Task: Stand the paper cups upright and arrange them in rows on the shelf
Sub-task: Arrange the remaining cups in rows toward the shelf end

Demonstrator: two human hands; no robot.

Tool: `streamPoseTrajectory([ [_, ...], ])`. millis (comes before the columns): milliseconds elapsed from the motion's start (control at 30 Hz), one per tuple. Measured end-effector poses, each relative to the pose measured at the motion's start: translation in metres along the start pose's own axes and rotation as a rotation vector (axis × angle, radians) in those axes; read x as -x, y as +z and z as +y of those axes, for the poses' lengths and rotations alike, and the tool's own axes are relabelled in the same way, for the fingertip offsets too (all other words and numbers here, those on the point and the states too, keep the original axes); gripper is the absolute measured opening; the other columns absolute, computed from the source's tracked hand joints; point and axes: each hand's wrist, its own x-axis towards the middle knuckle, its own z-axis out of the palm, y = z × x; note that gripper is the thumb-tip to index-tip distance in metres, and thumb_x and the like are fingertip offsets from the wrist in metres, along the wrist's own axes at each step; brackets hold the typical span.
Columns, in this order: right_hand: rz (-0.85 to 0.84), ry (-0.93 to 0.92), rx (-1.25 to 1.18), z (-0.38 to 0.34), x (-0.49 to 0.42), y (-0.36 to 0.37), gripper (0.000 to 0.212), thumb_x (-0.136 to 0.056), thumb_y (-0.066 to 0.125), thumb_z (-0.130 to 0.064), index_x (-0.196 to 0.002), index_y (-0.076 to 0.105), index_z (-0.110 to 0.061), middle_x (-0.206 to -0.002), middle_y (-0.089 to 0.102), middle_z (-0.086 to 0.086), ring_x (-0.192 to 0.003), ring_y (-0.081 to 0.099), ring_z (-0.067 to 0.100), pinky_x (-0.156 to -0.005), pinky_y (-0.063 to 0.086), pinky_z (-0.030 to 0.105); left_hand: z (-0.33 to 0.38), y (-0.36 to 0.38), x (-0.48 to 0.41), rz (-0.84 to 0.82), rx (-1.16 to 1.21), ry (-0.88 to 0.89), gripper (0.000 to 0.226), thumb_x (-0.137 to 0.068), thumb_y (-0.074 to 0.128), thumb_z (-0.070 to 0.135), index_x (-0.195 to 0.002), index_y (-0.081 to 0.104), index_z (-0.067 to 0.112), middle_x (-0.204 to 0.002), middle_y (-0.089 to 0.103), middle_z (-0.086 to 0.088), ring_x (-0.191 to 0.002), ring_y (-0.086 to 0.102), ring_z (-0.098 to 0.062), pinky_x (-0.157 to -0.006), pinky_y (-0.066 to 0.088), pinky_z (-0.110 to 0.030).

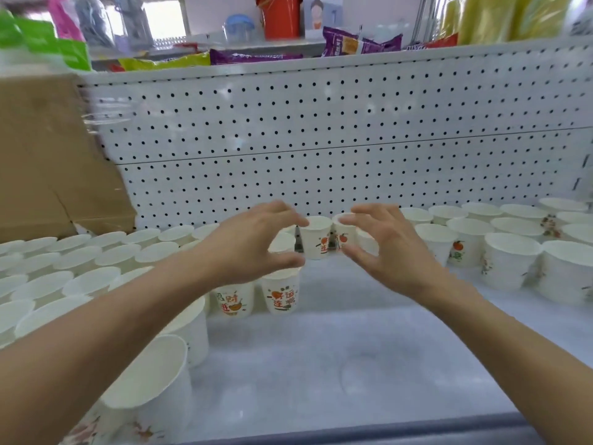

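Two paper cups, left cup (317, 239) and right cup (346, 234), are standing upright side by side at the far middle of the shelf (321, 364), near the pegboard (321, 123). I'm reaching for both. Left hand (253, 242) is curving into a half-open C, index tip at the left cup's rim, thumb by its base. Right hand (382, 248) is mirroring that on the right cup. Touching or actually gripping — can't tell. Cup rows (80, 261) are filling the left side; a looser cup group (510, 255) is sitting right; a cardboard box (48, 155) is sitting far left.

Red characters on a paper cup (281, 295) include "连".
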Motion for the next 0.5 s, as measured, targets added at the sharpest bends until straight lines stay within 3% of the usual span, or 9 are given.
streamPoseTrajectory([
  [100, -0.085, 0.313, 0.107, 0.052, 0.004, -0.028, 0.062, -0.088, 0.061, -0.042, -0.143, 0.04, -0.02, -0.146, 0.038, 0.007, -0.135, 0.025, 0.026, -0.112, 0.024, 0.04, 0.044, 0.021, -0.048, -0.007, 0.028, 0.055, 0.064, -0.084, 0.063, 0.052, -0.141, 0.039, 0.032, -0.141, 0.04, 0.013, -0.126, 0.04, -0.008, -0.098, 0.037, -0.03],
  [167, -0.144, 0.407, 0.165, 0.077, 0.009, -0.041, 0.066, -0.088, 0.06, -0.044, -0.144, 0.037, -0.017, -0.145, 0.039, 0.01, -0.135, 0.025, 0.029, -0.109, 0.025, 0.04, 0.067, 0.04, -0.081, -0.004, 0.107, -0.026, 0.066, -0.084, 0.064, 0.051, -0.14, 0.04, 0.026, -0.14, 0.044, 0.006, -0.127, 0.042, -0.015, -0.099, 0.036, -0.033],
  [267, -0.194, 0.358, 0.3, 0.102, 0.015, -0.051, 0.048, -0.088, 0.06, -0.043, -0.13, 0.053, -0.021, -0.137, 0.049, 0.004, -0.13, 0.032, 0.026, -0.103, 0.031, 0.04, 0.086, 0.072, -0.115, 0.029, 0.179, -0.163, 0.051, -0.083, 0.067, 0.046, -0.127, 0.054, 0.024, -0.128, 0.052, 0.002, -0.118, 0.049, -0.018, -0.095, 0.042, -0.035],
  [367, -0.218, 0.246, 0.363, 0.109, 0.016, -0.054, 0.022, -0.091, 0.058, -0.034, -0.109, 0.064, -0.025, -0.124, 0.058, -0.001, -0.122, 0.037, 0.022, -0.097, 0.033, 0.038, 0.085, 0.091, -0.123, 0.061, 0.076, -0.181, 0.02, -0.086, 0.065, 0.031, -0.105, 0.07, 0.027, -0.106, 0.066, 0.004, -0.11, 0.052, -0.019, -0.087, 0.044, -0.036],
  [500, -0.229, 0.166, 0.243, 0.107, 0.023, -0.057, 0.013, -0.091, 0.058, -0.028, -0.1, 0.068, -0.026, -0.107, 0.062, -0.005, -0.112, 0.044, 0.019, -0.092, 0.035, 0.037, 0.089, 0.085, -0.109, 0.11, 0.087, -0.196, 0.014, -0.088, 0.064, 0.03, -0.098, 0.073, 0.032, -0.096, 0.071, 0.01, -0.099, 0.059, -0.014, -0.09, 0.037, -0.034],
])
